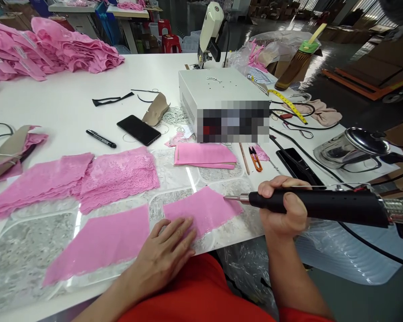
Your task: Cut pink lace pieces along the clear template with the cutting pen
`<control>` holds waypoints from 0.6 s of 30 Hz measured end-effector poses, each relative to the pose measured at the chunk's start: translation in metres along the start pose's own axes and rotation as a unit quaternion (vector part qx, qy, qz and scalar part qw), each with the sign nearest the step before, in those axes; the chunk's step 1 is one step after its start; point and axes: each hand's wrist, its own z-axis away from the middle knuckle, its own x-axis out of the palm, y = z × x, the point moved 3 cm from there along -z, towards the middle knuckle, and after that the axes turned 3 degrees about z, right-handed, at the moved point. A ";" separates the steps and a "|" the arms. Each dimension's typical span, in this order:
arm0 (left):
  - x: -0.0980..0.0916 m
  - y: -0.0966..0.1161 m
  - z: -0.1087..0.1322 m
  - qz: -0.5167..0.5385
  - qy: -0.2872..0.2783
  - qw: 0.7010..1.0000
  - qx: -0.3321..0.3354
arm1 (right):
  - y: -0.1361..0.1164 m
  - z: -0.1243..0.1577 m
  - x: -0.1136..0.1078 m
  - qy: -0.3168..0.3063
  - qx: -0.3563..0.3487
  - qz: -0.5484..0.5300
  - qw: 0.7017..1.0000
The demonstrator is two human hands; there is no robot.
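My right hand [284, 210] grips a thick black wand-like power tool [319, 206] with a slim pointed metal tip and a fitting at its far end. The tip is over the right part of a pink fabric piece [206, 208]; I cannot tell whether it touches. Fingers stretched, my left hand [171, 246] lies flat on the lower left edge of this piece. Left of that hand rests a second pink fabric piece [104, 241]. Both pieces lie on a grey-and-white marbled sheet [30, 246]. Beyond are a folded pink fabric stack [204, 155] and layered pink lace [119, 174].
A grey metal box [221, 85] stands ahead, with a blurred front panel. Around it are a phone [139, 129], marker [101, 138], orange thread snips [255, 159], black tray [300, 167], metal pot [351, 150] and cables. Pink garments [47, 49] are heaped at the back left.
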 end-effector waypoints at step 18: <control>-0.001 0.001 0.000 0.006 0.003 1.000 -0.009 | 0.007 0.003 0.014 -0.037 0.009 -0.003 0.999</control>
